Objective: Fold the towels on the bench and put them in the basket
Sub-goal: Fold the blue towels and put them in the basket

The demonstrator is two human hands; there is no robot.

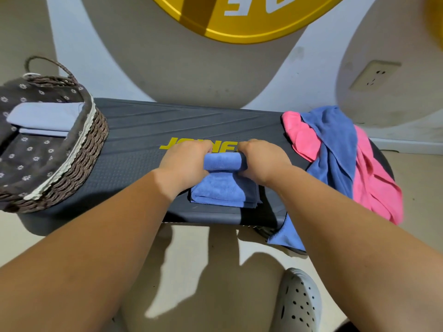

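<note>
Two holds: your left grip [184, 161] and right grip [261, 161] were curled round the far fold of the blue towel [225, 190], lying mid surface [134, 130]. It looked soft, light, floppy; holding both fold ends seemed best.

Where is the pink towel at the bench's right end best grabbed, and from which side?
Pinch the pink towel at its exposed left bunch, coming from the bench's middle. A blue towel drapes over its centre, so that bare part likely lifts freest.

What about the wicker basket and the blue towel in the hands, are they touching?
Apart. The head view shows a strip of bare bench between the wicker basket and the half-rolled blue towel.
</note>
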